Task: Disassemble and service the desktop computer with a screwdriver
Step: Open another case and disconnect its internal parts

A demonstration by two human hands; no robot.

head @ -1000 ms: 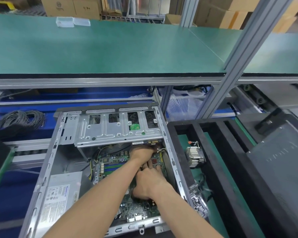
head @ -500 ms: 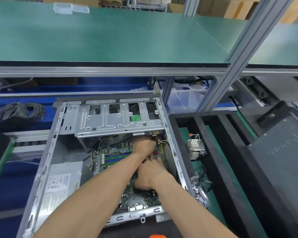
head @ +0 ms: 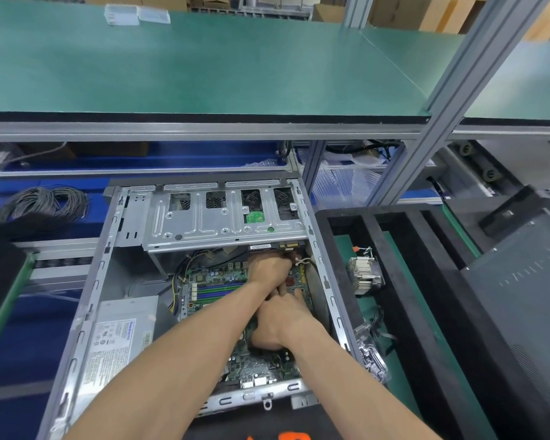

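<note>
Little has changed: my left hand (head: 269,268) still reaches under the drive cage (head: 223,222), my right hand (head: 278,325) still curled over the motherboard (head: 216,289); what either grips is hidden, so nothing is freed yet

We see the desktop computer case (head: 108,281) lying flat, side panel off: green motherboard (head: 216,285) exposed, silver drive cage (head: 204,223) at far end, grey power supply (head: 118,338) at near left.
</note>
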